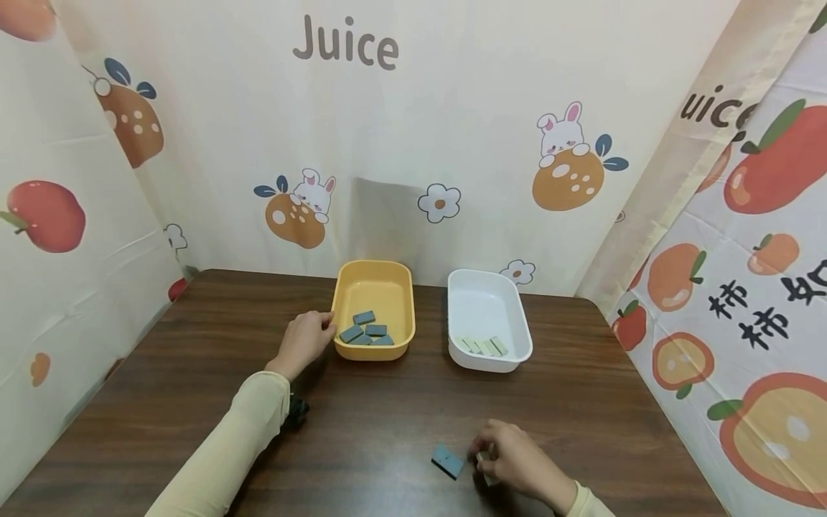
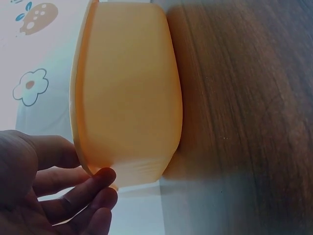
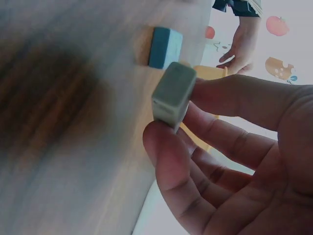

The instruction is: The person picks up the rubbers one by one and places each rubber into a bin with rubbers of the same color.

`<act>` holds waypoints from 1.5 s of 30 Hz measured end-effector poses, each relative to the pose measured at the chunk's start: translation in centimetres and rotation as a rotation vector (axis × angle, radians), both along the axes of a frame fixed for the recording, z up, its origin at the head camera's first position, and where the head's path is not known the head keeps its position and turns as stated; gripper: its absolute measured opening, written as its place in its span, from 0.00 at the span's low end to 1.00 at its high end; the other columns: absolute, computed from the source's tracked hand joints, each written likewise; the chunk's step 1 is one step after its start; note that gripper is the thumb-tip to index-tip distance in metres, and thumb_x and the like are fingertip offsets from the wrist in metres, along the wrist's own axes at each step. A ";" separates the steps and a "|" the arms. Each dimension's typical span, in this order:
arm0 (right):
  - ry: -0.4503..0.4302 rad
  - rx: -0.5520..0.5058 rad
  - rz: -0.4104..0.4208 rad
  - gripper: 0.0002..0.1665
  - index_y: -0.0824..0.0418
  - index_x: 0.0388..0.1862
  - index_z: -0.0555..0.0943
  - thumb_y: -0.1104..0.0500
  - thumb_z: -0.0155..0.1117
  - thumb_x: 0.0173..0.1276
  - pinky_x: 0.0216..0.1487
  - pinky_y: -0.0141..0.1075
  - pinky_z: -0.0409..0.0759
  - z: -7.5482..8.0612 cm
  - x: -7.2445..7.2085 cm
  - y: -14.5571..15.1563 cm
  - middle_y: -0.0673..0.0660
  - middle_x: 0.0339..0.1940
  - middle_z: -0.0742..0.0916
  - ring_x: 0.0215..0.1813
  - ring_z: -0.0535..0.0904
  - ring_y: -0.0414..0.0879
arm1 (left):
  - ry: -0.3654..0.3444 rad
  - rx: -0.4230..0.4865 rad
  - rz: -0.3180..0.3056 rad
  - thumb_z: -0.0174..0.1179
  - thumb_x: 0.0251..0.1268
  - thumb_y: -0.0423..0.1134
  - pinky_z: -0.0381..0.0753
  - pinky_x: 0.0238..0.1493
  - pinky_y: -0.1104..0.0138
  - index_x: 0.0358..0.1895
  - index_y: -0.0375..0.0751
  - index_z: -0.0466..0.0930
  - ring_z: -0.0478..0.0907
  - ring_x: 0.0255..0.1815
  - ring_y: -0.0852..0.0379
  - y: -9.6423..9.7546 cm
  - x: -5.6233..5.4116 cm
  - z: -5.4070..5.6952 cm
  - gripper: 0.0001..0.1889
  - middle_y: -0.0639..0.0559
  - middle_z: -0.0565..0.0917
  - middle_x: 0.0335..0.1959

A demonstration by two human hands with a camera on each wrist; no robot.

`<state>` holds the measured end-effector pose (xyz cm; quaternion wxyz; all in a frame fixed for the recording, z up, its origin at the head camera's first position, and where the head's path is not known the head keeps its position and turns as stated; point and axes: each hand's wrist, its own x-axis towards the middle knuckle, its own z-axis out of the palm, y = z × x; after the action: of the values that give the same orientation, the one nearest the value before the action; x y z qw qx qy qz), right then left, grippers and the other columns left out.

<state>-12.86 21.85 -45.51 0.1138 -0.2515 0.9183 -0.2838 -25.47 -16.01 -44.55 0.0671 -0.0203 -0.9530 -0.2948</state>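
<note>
My left hand [image 1: 304, 342] is at the left rim of a yellow plastic bin [image 1: 405, 301]. In the left wrist view, its thumb and fingers [image 2: 103, 177] hold the rim at a corner. Between thumb and fingertips, my right hand [image 1: 515, 459] pinches a small pale green rectangular block [image 3: 173, 90], low over the table's near part. Just left of that hand, a blue block [image 1: 447, 461] lies on the wood, apart from the fingers. Several similar blue blocks [image 1: 365, 317] lie in the near end of the yellow bin.
A white bin [image 1: 487, 298] stands to the right of the yellow one, with several pale green blocks [image 1: 484, 347] at its near end. Both are towards the back of the dark wooden table [image 1: 362, 416]. A printed curtain [image 1: 439, 129] hangs behind the table.
</note>
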 end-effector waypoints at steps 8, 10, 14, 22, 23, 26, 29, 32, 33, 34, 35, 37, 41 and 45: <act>0.015 -0.038 0.009 0.05 0.61 0.33 0.85 0.66 0.71 0.57 0.26 0.28 0.72 1.1 -0.8 0.2 0.47 0.29 0.80 0.27 0.73 0.29 | -0.007 0.022 0.005 0.56 0.68 0.38 0.64 0.21 0.67 0.61 0.33 0.77 0.63 0.16 0.57 -0.2 0.0 -0.3 0.21 0.39 0.87 0.37; 0.027 -0.042 0.010 0.05 0.61 0.33 0.85 0.65 0.71 0.57 0.27 0.28 0.73 1.4 -1.0 0.3 0.48 0.30 0.82 0.27 0.73 0.30 | -0.008 0.031 0.007 0.56 0.68 0.38 0.64 0.21 0.67 0.61 0.33 0.77 0.63 0.16 0.57 -0.1 0.0 -0.3 0.21 0.41 0.86 0.33; 0.064 -0.046 0.001 0.04 0.62 0.33 0.85 0.66 0.70 0.58 0.27 0.28 0.74 1.7 -1.4 0.2 0.48 0.31 0.83 0.27 0.74 0.30 | -0.008 0.033 0.006 0.56 0.68 0.38 0.64 0.21 0.67 0.61 0.33 0.77 0.63 0.16 0.57 -0.1 0.0 -0.2 0.21 0.40 0.86 0.33; 0.095 -0.050 0.004 0.04 0.62 0.33 0.85 0.67 0.70 0.58 0.27 0.27 0.74 2.4 -1.9 0.2 0.48 0.31 0.82 0.27 0.73 0.29 | 0.007 0.032 0.015 0.56 0.69 0.38 0.64 0.22 0.67 0.61 0.33 0.76 0.64 0.18 0.56 0.0 -0.1 -0.5 0.21 0.36 0.87 0.44; 0.097 -0.047 0.007 0.04 0.62 0.33 0.85 0.67 0.70 0.58 0.27 0.27 0.74 2.6 -2.0 0.2 0.48 0.31 0.82 0.27 0.73 0.29 | 0.007 0.033 0.015 0.56 0.69 0.38 0.64 0.22 0.67 0.62 0.33 0.76 0.64 0.18 0.55 0.0 -0.1 -0.5 0.21 0.36 0.87 0.42; 0.124 -0.039 0.014 0.04 0.62 0.34 0.85 0.67 0.70 0.58 0.27 0.27 0.74 3.0 -2.4 0.1 0.48 0.31 0.81 0.27 0.74 0.29 | 0.009 0.037 0.020 0.56 0.68 0.38 0.64 0.23 0.67 0.62 0.33 0.76 0.64 0.18 0.55 -0.1 -0.1 -0.5 0.21 0.36 0.87 0.44; 0.147 -0.040 0.011 0.04 0.63 0.34 0.85 0.67 0.69 0.58 0.28 0.27 0.75 3.4 -2.9 0.2 0.48 0.31 0.81 0.27 0.74 0.29 | 0.007 0.037 0.023 0.56 0.68 0.38 0.64 0.24 0.67 0.62 0.33 0.76 0.64 0.19 0.55 -0.1 -0.1 -0.5 0.21 0.36 0.85 0.49; 0.157 -0.040 0.005 0.05 0.63 0.35 0.85 0.68 0.69 0.59 0.28 0.28 0.75 3.7 -3.3 0.3 0.49 0.32 0.82 0.28 0.75 0.29 | 0.003 0.040 0.021 0.56 0.68 0.38 0.64 0.23 0.67 0.62 0.33 0.76 0.63 0.18 0.55 -0.1 -0.1 -0.6 0.21 0.36 0.85 0.48; 0.160 -0.040 0.002 0.05 0.63 0.35 0.85 0.68 0.69 0.59 0.28 0.28 0.75 3.8 -3.5 0.4 0.49 0.32 0.82 0.28 0.75 0.30 | 0.003 0.043 0.024 0.56 0.68 0.38 0.64 0.23 0.67 0.62 0.33 0.76 0.63 0.18 0.55 -0.1 -0.1 -0.6 0.21 0.36 0.86 0.48; 0.161 -0.040 -0.001 0.05 0.62 0.35 0.85 0.67 0.69 0.59 0.28 0.28 0.75 3.9 -3.6 0.5 0.49 0.32 0.82 0.28 0.75 0.30 | 0.001 0.048 0.026 0.56 0.68 0.38 0.64 0.23 0.67 0.62 0.33 0.76 0.63 0.18 0.55 -0.1 -0.1 -0.6 0.21 0.36 0.86 0.46; 0.165 -0.039 -0.004 0.05 0.62 0.35 0.85 0.67 0.69 0.59 0.28 0.28 0.75 4.0 -3.7 0.6 0.49 0.32 0.82 0.28 0.75 0.30 | 0.000 0.051 0.027 0.56 0.68 0.38 0.64 0.23 0.67 0.62 0.33 0.76 0.63 0.18 0.55 -0.1 0.0 -0.6 0.21 0.36 0.86 0.45; 0.173 -0.039 -0.014 0.05 0.61 0.34 0.85 0.68 0.69 0.59 0.28 0.28 0.76 4.1 -4.0 0.7 0.49 0.32 0.82 0.29 0.76 0.30 | -0.002 0.055 0.029 0.57 0.68 0.38 0.64 0.23 0.67 0.62 0.33 0.76 0.62 0.18 0.55 -0.1 0.0 -0.7 0.22 0.36 0.86 0.44; 0.186 -0.032 -0.041 0.06 0.59 0.34 0.84 0.68 0.69 0.59 0.29 0.28 0.77 4.4 -4.4 1.0 0.48 0.32 0.83 0.29 0.77 0.30 | -0.002 0.060 0.023 0.56 0.68 0.38 0.64 0.23 0.67 0.62 0.34 0.76 0.63 0.18 0.56 -0.1 0.0 -0.8 0.21 0.36 0.86 0.45; 0.213 -0.028 -0.049 0.05 0.59 0.35 0.85 0.67 0.69 0.59 0.30 0.28 0.77 4.6 -5.1 1.3 0.49 0.33 0.83 0.30 0.78 0.30 | 0.000 0.053 0.022 0.57 0.69 0.38 0.66 0.24 0.67 0.62 0.34 0.76 0.66 0.20 0.55 -0.3 0.0 -0.8 0.21 0.36 0.85 0.50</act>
<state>-17.92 23.11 -40.96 0.0050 -0.2592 0.9270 -0.2711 -25.46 -16.29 -45.36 0.0706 -0.0082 -0.9450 -0.3192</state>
